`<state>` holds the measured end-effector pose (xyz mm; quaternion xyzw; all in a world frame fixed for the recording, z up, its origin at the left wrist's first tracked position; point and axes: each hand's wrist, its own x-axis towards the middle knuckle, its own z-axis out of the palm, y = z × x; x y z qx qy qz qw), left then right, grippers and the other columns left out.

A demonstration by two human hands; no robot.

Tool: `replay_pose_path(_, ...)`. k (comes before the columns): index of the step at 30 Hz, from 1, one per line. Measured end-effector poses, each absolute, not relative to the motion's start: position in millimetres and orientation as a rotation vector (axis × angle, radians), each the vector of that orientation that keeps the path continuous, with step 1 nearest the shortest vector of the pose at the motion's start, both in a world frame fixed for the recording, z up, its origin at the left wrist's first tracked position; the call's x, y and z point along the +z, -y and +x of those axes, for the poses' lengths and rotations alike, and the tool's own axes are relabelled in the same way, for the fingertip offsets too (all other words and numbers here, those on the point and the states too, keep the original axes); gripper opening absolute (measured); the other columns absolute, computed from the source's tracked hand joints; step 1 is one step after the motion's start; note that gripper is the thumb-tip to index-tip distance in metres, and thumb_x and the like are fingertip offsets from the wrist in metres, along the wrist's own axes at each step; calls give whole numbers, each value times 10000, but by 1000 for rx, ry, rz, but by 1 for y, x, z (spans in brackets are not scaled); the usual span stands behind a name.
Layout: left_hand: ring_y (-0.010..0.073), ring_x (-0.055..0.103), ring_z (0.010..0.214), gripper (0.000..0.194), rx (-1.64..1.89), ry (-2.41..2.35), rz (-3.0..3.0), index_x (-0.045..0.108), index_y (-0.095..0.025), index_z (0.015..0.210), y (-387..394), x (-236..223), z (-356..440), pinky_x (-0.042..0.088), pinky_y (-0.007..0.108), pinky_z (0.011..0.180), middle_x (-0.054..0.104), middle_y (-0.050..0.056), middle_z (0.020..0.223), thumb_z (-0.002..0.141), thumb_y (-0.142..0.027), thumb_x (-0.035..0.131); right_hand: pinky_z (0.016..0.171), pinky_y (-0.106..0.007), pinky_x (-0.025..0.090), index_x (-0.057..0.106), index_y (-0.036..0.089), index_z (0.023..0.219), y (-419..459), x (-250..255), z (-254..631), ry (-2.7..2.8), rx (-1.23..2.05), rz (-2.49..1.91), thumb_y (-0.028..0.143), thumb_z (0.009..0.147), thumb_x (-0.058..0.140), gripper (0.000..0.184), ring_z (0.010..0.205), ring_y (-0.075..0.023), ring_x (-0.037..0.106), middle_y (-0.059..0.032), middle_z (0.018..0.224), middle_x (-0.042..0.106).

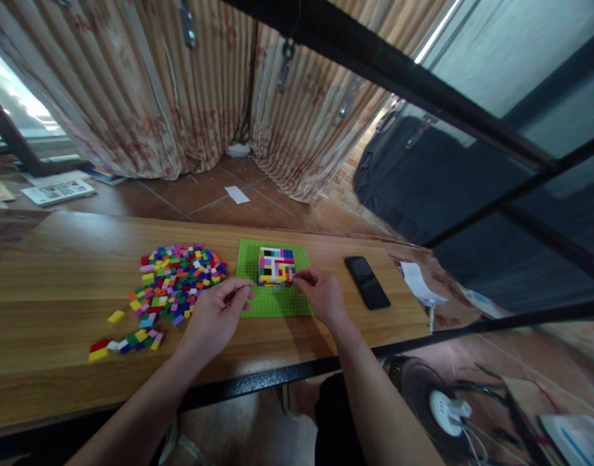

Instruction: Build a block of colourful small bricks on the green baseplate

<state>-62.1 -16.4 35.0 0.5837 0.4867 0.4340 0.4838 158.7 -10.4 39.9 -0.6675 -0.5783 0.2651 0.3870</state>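
Observation:
A multicoloured block build [276,266], made of small toy bricks, stands on a green studded baseplate [251,304]. My right hand [323,294] has its thumb and fingers pinched together at the build's right front corner; whatever is between the fingertips is too small to tell. Over the baseplate's left front edge, my left hand [224,314] is closed with thumb against fingers, apart from the build. Its fingers hide anything they may hold. Left of the baseplate, a big heap of loose toy bricks [183,278] spreads over the wooden table [49,285].
A black phone [367,282] lies right of the baseplate. Several bricks [132,341] trail off near the table's front left, with a yellow brick [116,316] by itself. Beyond the table hang patterned curtains [180,97]. A white power strip [445,412] sits low at the right.

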Motion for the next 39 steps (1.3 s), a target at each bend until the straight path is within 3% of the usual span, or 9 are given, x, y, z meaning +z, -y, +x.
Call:
replay_pose_path(6,165,666,630,262,1040,-1190,1440,695,-175,924,17,32,-63,535,269,607,731,46,791,832,-391,578,666,-297,526,717,175,862,9,35,161,1432,720,-1667,301,777,658,162,697,-177,681,-54,793,745)
replay_pose_path(12,170,672,624,250,1047,-1194,1446,688,-175,895,16,33,-63,541,276,609,737,48,782,820,-389,584,595,-270,525,708,171,889,6,26,165,1392,766,-1685,357,859,552,245,618,-159,679,-47,772,734)
replay_pose_path(29,178,680,658,255,1005,-1210,1511,690,-188,940,18,32,-64,532,277,617,735,44,795,857,-381,546,603,-284,545,722,181,857,0,14,163,1284,854,-1671,419,799,625,263,648,-176,674,-50,776,743)
replay_pose_path(39,184,687,661,265,967,-1247,1619,675,-206,933,16,32,-68,528,270,611,726,31,793,863,-411,523,496,-245,482,724,160,831,-2,20,163,1258,858,-1673,445,800,634,300,535,-149,634,-37,695,724)
